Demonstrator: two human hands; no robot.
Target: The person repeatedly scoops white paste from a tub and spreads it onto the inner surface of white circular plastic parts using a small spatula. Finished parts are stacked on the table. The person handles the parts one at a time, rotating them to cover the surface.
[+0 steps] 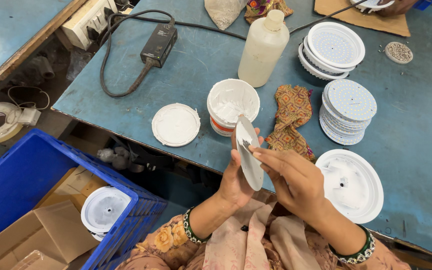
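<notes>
The left hand (236, 175) holds a round white disc (249, 152) on its edge, just past the near edge of the blue table (416, 150). Its fingers wrap around the back of the disc and the thumb presses on the rim. The right hand (291, 177) has its fingers pressed together, and the fingertips (255, 151) touch the face of the disc, where some white paste (245, 145) sits.

Just behind the disc, near that same edge, stands an open tub of white paste (232, 103). Its round lid (176, 124) lies flat on the left side of the tub. A patterned cloth (292, 120) lies on the right side of the tub. A white lamp housing (352, 184) rests by the near edge, close to the right hand. A stack of round light boards (348, 111) sits farther back. A plastic bottle (263, 47) stands behind the tub. A blue crate (21, 180) sits down on the floor to the left.
</notes>
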